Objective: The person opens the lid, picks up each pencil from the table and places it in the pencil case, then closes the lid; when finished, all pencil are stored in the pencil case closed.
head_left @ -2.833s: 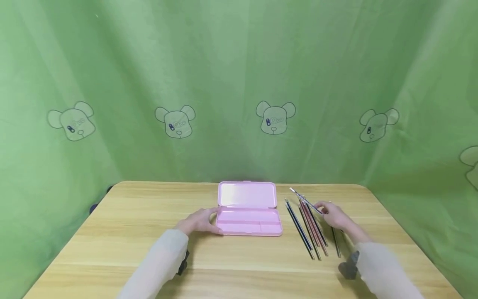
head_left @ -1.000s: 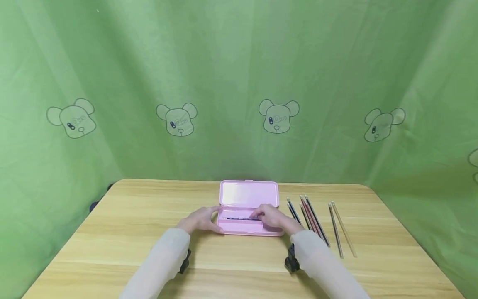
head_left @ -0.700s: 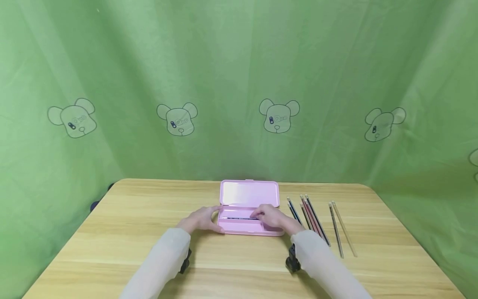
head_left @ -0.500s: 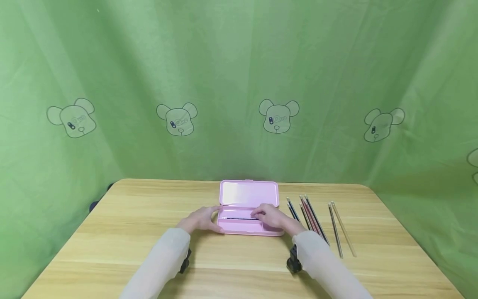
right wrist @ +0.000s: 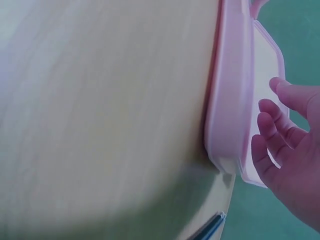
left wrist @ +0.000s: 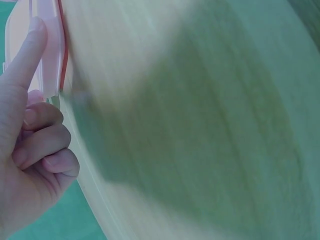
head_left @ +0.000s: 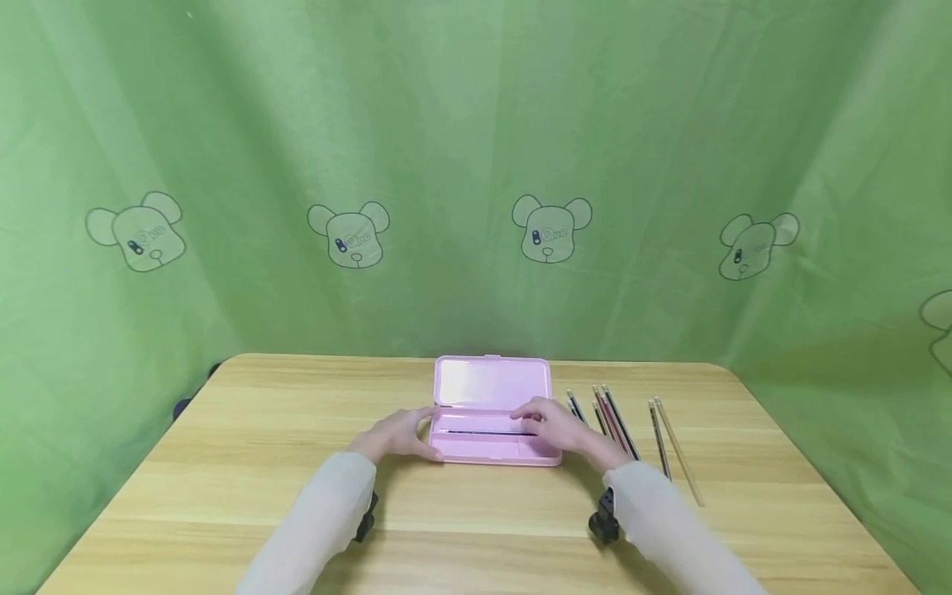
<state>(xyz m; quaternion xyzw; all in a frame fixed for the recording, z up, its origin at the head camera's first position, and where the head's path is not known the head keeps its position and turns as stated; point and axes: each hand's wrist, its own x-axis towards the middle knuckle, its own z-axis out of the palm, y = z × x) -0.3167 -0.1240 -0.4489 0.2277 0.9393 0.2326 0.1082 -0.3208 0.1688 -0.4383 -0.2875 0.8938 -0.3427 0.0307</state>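
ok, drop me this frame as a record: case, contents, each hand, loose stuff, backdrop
case: pink pencil case, lid open, on wooden table
contents: one dark pencil visible, lengthwise in the back compartment
left_hand: left hand grips the case's left end
right_hand: right hand over the case's right part, fingers loosely bent, nothing visibly held
loose: dark and red pencils, plus a wood-coloured one, right of the case; some partly hidden by the arm
backdrop: green curtain with bear-like heads

Grips the pink case (head_left: 476, 449) at its left end with the left hand (head_left: 397, 431); holds the right hand (head_left: 554, 423) over its right half, with fingers (right wrist: 273, 133) loosely bent; stretches both forearms (head_left: 311, 521) from its near side.
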